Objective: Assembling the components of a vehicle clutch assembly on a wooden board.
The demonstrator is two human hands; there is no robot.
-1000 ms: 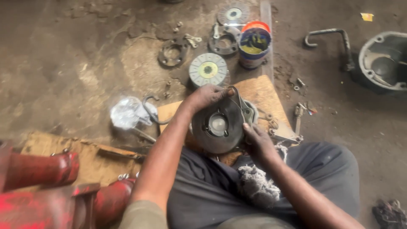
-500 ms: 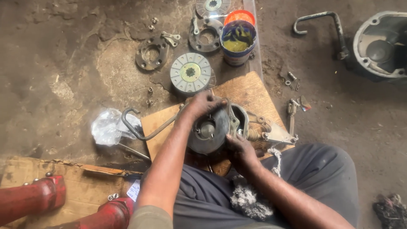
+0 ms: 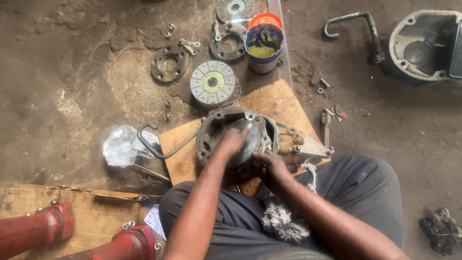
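Observation:
A round grey metal clutch housing [image 3: 216,126] lies on a wooden board [image 3: 274,103] in front of my knees. My left hand [image 3: 234,139] presses a dark round part [image 3: 248,147] down into its middle, fingers spread over the top. My right hand [image 3: 270,163] grips the housing's near right edge, beside a lever bracket [image 3: 308,144] that sticks out to the right. A bent metal rod [image 3: 151,144] runs from the housing's left side.
A friction disc [image 3: 213,83], two metal plates [image 3: 168,62] [image 3: 227,44], a grease tin [image 3: 263,43] and loose bolts [image 3: 323,86] lie on the dirt floor beyond. A grey casing [image 3: 423,48] sits far right, a plastic bag [image 3: 122,144] left, red machine parts [image 3: 38,228] near left, rag [image 3: 284,224] on my lap.
The dark round part was held tilted above the housing; it now sits down inside it. My view has shifted, so the floor parts sit lower in frame.

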